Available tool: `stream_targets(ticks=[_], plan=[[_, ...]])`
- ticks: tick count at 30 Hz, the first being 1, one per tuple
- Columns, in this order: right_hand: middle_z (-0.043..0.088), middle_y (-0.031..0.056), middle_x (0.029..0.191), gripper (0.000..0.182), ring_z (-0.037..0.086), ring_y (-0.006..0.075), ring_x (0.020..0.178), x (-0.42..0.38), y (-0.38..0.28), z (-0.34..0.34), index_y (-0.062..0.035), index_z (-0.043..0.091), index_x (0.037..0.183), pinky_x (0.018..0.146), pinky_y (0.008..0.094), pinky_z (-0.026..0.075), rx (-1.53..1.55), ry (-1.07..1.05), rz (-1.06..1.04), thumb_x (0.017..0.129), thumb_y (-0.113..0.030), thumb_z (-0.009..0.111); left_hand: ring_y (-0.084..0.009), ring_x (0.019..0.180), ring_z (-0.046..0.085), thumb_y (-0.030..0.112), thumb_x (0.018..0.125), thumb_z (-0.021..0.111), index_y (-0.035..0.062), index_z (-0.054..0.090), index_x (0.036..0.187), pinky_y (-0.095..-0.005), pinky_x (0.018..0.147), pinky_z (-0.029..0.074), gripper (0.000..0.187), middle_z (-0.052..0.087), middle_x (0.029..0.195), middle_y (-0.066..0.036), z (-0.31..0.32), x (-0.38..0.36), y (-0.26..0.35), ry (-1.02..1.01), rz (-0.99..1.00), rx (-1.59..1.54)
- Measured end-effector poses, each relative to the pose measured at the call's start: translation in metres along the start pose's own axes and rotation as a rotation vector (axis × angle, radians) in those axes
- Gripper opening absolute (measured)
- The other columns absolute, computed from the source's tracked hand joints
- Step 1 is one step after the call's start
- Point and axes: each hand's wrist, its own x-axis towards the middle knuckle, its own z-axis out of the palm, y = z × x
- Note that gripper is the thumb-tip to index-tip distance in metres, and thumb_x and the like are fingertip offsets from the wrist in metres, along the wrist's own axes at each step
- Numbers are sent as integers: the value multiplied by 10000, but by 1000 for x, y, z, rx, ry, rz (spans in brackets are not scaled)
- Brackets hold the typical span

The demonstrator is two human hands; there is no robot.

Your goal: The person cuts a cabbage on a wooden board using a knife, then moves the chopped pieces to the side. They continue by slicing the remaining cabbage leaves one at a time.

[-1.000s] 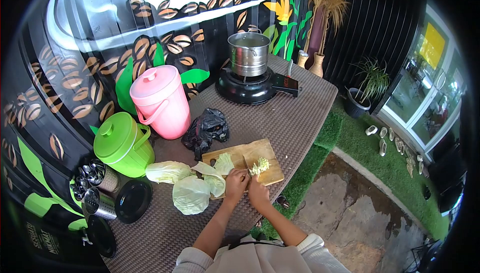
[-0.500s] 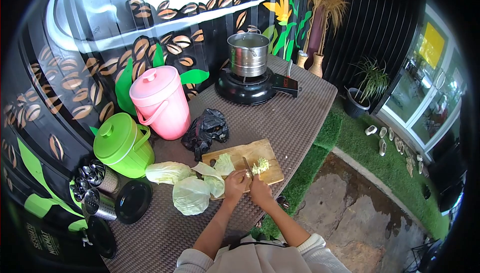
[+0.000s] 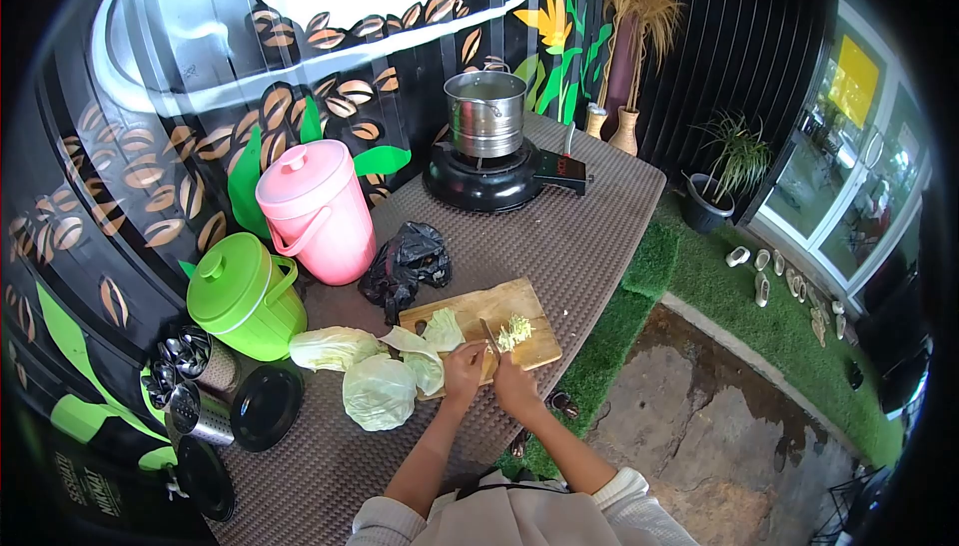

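Observation:
My right hand (image 3: 514, 388) grips a knife (image 3: 488, 333), its blade angled across the wooden cutting board (image 3: 509, 296). Right beside the blade, my left hand (image 3: 464, 371) has its fingers bent down on cabbage at the board; the piece is mostly hidden beneath them. Finely shredded cabbage (image 3: 515, 332) lies in a small pile to the right of the knife. A loose cabbage leaf (image 3: 445, 328) rests on the board's left part. Further left are the cabbage head (image 3: 379, 393) and a long pale leaf (image 3: 333, 348) on the table.
A black plastic bag (image 3: 407, 264) sits behind the board. A pink lidded bucket (image 3: 318, 216) and a green one (image 3: 247, 296) stand at the left, near black plates (image 3: 267, 406) and a cutlery holder (image 3: 200, 412). A steel pot (image 3: 484, 111) is on a black stove (image 3: 479, 179).
The camera view has shifted slightly. Both hands stay at the board with the knife between them, the blade only a little moved.

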Motion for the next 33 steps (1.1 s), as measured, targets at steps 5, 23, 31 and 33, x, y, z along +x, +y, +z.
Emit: stream_targets(ticks=[5,23,31,33], plan=[[656,259,851,256,658,435,832,4,-2,15,0,414,1051,723,497,539,57,31,115,853,-99,542,-314,868,651,6,825,600,-35,664,886,-352,771,513,97,677,937,-156,-1,1,4,-7,32,-13],[665,232,794,308,682,388,753,13,5,-1,30,411,1132,642,463,560,-1,52,-63,895,-151,486,-348,859,624,24,812,612,-22,636,903,-395,770,495,105,643,919,-164,-2,1,-2,15,-6,9],[660,255,851,247,668,423,817,14,-4,17,8,411,1062,711,509,541,16,35,84,900,-163,486,-340,940,630,81,849,602,-25,680,936,-388,845,498,158,665,1019,-179,-1,-2,-11,-24,10,40],[659,258,849,250,666,427,809,21,-1,10,10,410,1064,707,510,540,48,44,84,897,-159,488,-331,972,620,116,872,569,-17,685,928,-401,865,492,185,664,1028,-180,-2,-4,-7,-57,59,118]])
